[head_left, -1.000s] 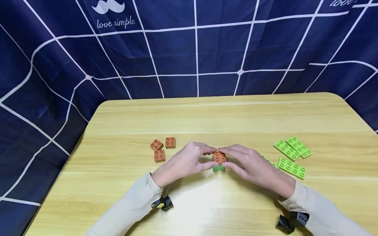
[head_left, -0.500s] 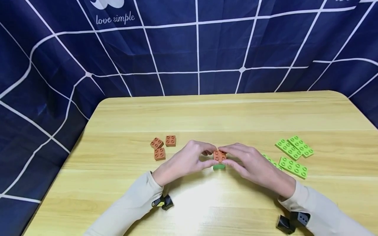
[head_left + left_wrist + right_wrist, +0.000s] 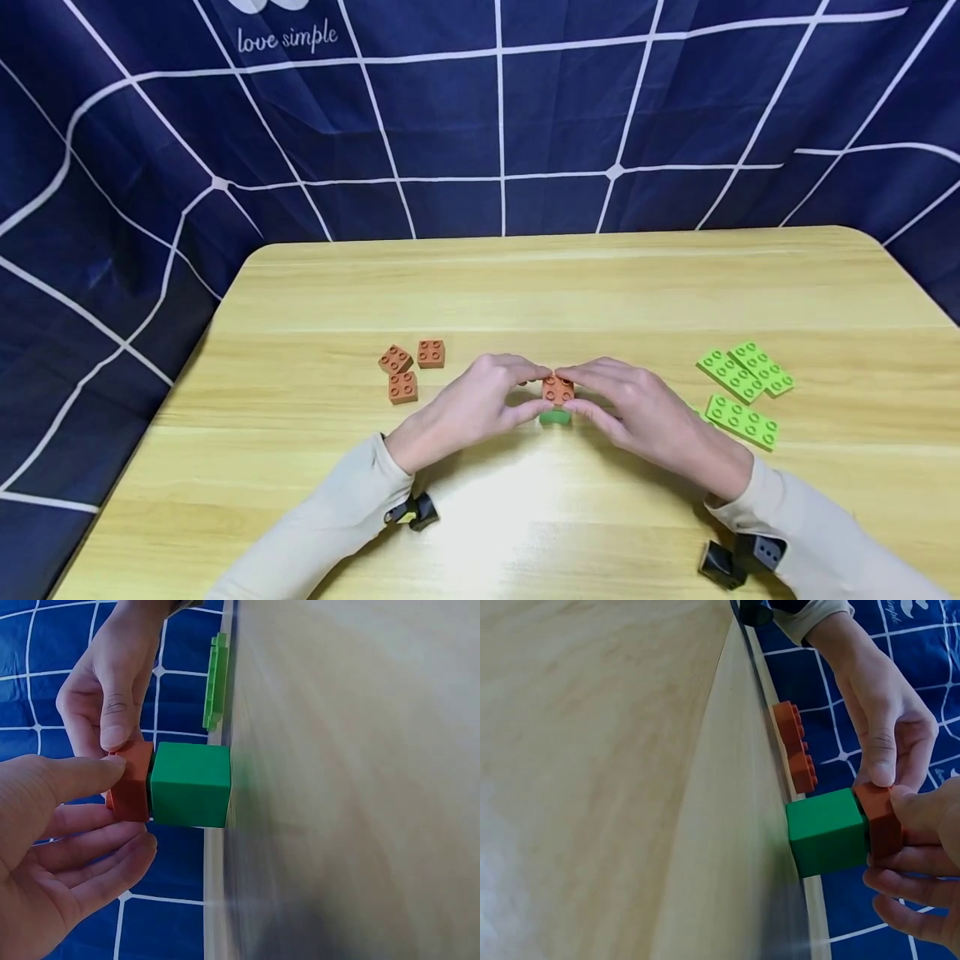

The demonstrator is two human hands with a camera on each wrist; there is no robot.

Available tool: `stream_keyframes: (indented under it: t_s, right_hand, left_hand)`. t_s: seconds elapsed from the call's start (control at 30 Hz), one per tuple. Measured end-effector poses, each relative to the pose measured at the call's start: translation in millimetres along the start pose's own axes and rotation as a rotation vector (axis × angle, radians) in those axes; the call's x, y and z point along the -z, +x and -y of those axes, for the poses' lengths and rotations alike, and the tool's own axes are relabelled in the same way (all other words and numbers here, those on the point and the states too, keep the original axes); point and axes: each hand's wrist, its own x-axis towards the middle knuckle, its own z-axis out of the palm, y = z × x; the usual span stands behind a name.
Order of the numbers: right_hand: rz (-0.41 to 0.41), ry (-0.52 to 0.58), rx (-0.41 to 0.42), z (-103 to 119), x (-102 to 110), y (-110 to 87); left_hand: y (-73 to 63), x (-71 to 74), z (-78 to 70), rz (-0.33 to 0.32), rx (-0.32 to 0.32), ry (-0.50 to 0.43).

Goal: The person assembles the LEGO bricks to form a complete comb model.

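Both the left hand [image 3: 472,408] and the right hand [image 3: 652,414] pinch one orange brick [image 3: 558,390] between their fingers. Just beneath the fingers, a green block [image 3: 191,785] stands on the desk [image 3: 337,287], a dark gap showing between the two. The pinch matches a second ago, so the brick seems not fully seated. Farther out, loose orange bricks [image 3: 402,387] lie left of the fingers, lime plates [image 3: 742,422] right.

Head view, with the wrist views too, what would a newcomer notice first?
Probably the orange brick held between the left hand and right hand, directly over a green block near the middle of the table. Next, the loose orange bricks to the left and bright lime bricks to the right, then the navy cloth with white lines behind the table.
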Motion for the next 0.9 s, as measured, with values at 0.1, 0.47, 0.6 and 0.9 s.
stream_keyframes:
  t_s: [0.1,0.47,0.6,0.9]
  right_hand:
    - [-0.007,-0.008,-0.009,0.2,-0.8,-0.1]
    - [-0.036,0.055,-0.047,-0.5,-2.6,-1.2]
    - [-0.033,0.059,-0.054,-0.7,-3.1,-1.9]
    - [-0.017,0.062,-0.072,-0.9,-3.4,-2.2]
  left_hand:
    - [0.0,0.1,0.1,-0.005,-0.008,-0.004]
    - [-0.2,0.9,-1.7,0.011,-0.004,0.045]
    - [0.5,-0.3,-0.1,-0.005,-0.006,0.025]
    - [2.2,-3.1,5.1,-0.035,0.059,-0.121]
